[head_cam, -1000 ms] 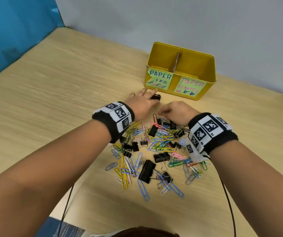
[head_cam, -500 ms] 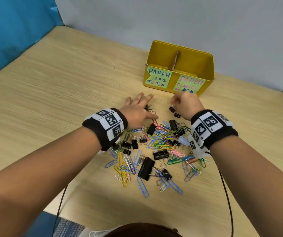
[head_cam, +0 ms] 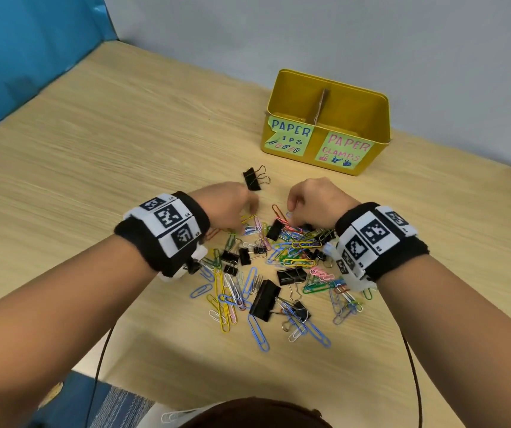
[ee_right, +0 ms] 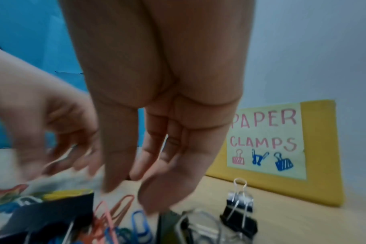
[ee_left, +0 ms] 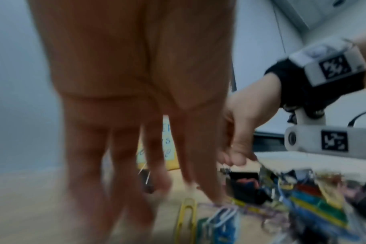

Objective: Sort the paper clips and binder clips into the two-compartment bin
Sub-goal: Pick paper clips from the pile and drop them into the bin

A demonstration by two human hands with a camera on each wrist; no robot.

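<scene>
A heap of coloured paper clips and black binder clips (head_cam: 278,267) covers the table in front of me. My left hand (head_cam: 235,208) hangs over the heap's far left edge. Its fingers (ee_left: 157,189) point straight down beside a yellow paper clip (ee_left: 186,214) and hold nothing. My right hand (head_cam: 306,202) hovers over the far right edge. Thumb and fingers (ee_right: 132,186) point down above a red paper clip (ee_right: 115,208), with nothing between them. One black binder clip (head_cam: 252,180) lies alone just beyond my left hand. The yellow bin (head_cam: 374,149) stands behind, labelled for clips on the left and clamps on the right.
A cardboard divider (head_cam: 320,103) splits the bin. A small binder clip (ee_right: 238,211) stands near the bin's clamps label (ee_right: 265,140). A blue panel (head_cam: 31,57) rises at the left and a grey wall at the back. Bare wood lies to the left of the heap.
My left hand has let go of the lone binder clip and pulled back to the heap. My right hand reached toward the bin, then came back over the heap.
</scene>
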